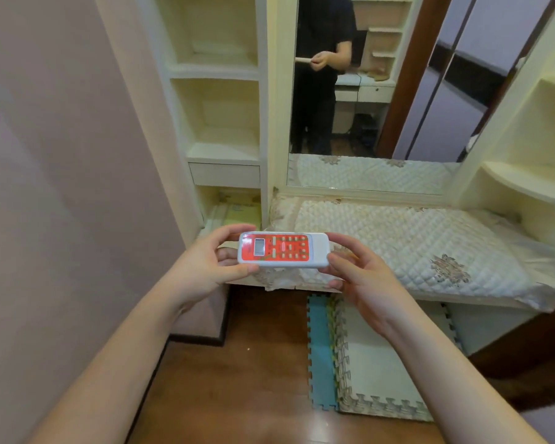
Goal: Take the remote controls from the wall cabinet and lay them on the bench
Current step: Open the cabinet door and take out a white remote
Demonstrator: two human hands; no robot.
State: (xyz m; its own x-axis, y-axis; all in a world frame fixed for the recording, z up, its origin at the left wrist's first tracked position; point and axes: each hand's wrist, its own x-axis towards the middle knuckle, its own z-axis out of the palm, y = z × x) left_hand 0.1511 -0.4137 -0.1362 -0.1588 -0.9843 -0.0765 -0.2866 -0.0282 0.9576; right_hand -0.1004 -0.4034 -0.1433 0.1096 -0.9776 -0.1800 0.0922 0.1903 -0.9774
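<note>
A: Hands first. Left hand [205, 261] pinches the display end of the remote control [283, 249], thumb under the near edge, fingers over the far edge. Right hand [362, 277] pinches the plain white end the same way.

B: Why both hands?

A: Held level, face up, long axis running nine to three; my guess is it's being steadied or looked over before being put down. It hangs in the air in front of the bench [398, 245], at about six o'clock from its left corner, not touching the quilted cover.

B: And the cabinet?

A: Shelves [221, 107] at eleven o'clock. The open bays look bare, but the lower nook is dim, possibly holding something flat; can't tell. No other remotes visible. The mirror [366, 91] at twelve cuts the person's reflection off at the top.
</note>
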